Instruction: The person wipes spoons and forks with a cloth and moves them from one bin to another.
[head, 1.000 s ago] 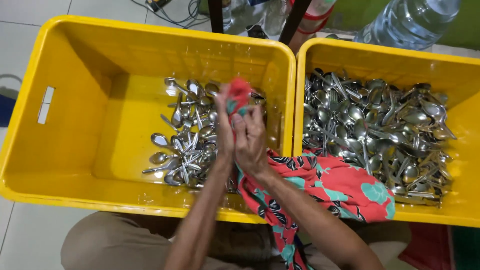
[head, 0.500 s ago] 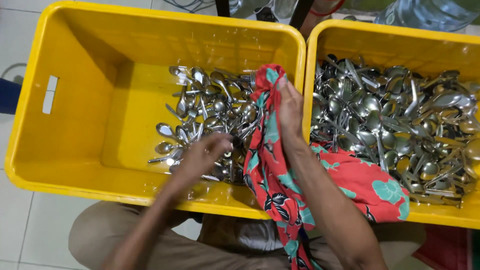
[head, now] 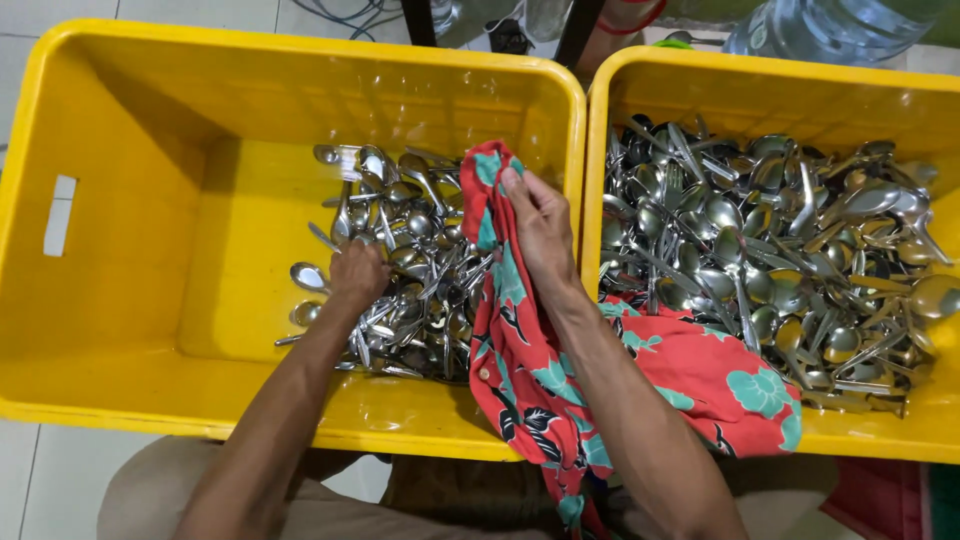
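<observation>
Steel spoons (head: 405,265): a tangled heap at centre frame, in the left yellow crate (head: 120,200); hard, light, likely slippery, best pinched at the handle.
Axis: handles lie every way, no common direction.
Left hand (head: 358,272): down in the heap, fingers curled into the spoons; whether one is pinched I cannot tell.
Right hand (head: 540,225): fingers pressed together on a soft red flowered cloth (head: 520,350), draped across the crate edge.
Right crate (head: 900,100): fuller pile of cutlery (head: 780,250).

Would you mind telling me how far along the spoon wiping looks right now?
Done: a small pile of spoons lies in the left crate. In hand: the left hand rests on that pile; the right hand grips the cloth. Left: the right crate holds a far bigger heap.
</observation>
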